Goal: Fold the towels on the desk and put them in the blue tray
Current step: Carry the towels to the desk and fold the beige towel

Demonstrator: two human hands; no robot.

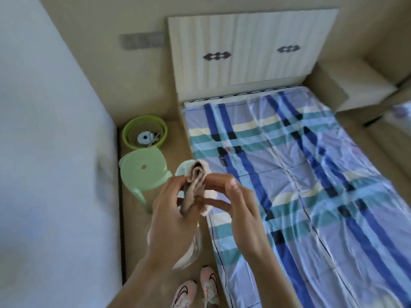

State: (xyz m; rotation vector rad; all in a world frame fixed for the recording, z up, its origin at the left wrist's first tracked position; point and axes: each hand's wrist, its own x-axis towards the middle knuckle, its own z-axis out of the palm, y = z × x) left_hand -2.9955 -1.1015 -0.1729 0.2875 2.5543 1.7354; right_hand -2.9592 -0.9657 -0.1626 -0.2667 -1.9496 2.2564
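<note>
Small tan-and-white cloth towel pinched between your left hand and right hand, long axis near-to-far; tray unseen.

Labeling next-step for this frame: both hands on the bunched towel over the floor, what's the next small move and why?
Probably pull the hands apart to open the beige towel flat. It is crumpled and pinched between the left hand and the right hand, held in the air beside the plaid bed sheet, so no clean fold is possible yet. No blue tray is in view.
</note>
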